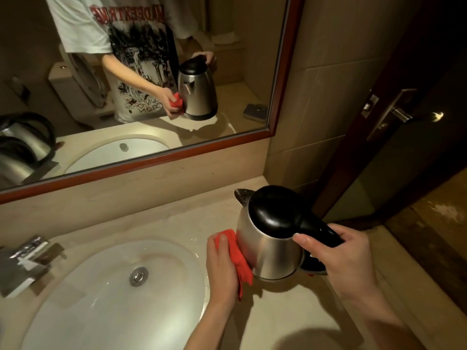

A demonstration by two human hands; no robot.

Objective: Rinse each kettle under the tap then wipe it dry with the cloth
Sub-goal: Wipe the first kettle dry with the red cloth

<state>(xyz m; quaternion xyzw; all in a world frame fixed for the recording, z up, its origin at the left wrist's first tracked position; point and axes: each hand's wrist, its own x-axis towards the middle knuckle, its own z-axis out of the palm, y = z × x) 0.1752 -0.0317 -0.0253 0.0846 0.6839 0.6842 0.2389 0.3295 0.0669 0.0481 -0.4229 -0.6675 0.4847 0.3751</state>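
Note:
A steel kettle (270,251) with a black lid and handle is held just above the beige counter, right of the sink. My right hand (336,253) grips its black handle. My left hand (222,263) holds a red cloth (238,258) pressed flat against the kettle's left side. The chrome tap (27,256) stands at the left edge of the white sink (106,294); no water shows running from it. In the mirror at far left, two more steel kettles (22,145) appear as reflections.
A wood-framed mirror (151,157) spans the wall behind the counter (290,319). A dark door with a metal handle (394,114) stands to the right. The sink's metal drain plug (138,276) sits at the basin's centre.

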